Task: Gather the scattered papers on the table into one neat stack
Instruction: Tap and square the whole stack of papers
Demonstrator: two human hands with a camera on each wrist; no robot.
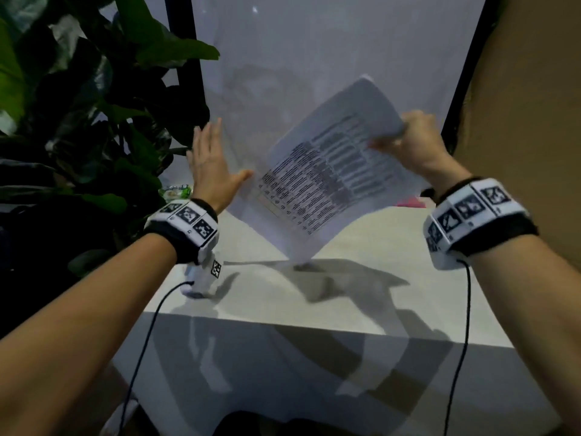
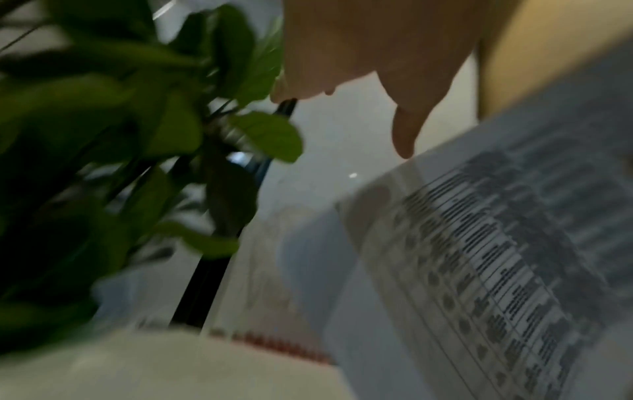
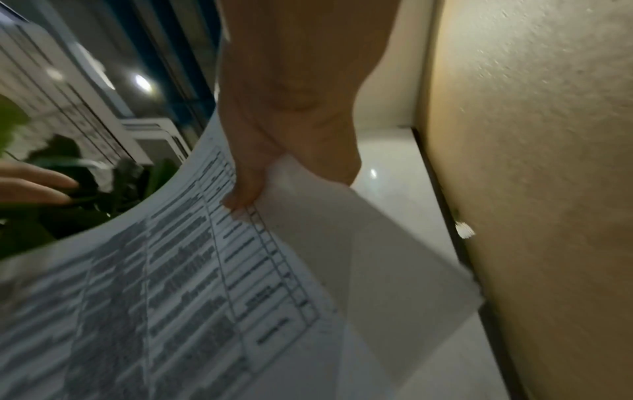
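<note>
A sheaf of printed papers with table rows stands tilted over the white table, its lowest corner touching the tabletop. My right hand pinches its upper right edge, thumb on the printed face. My left hand is flat with straight fingers just left of the sheaf, its thumb near the left edge. In the left wrist view the papers fill the right side below my thumb. In the right wrist view the papers curve down to the left.
A large leafy plant crowds the left side, close to my left hand. A beige wall stands on the right. A black-framed pane rises behind the table. Something pink lies behind the papers.
</note>
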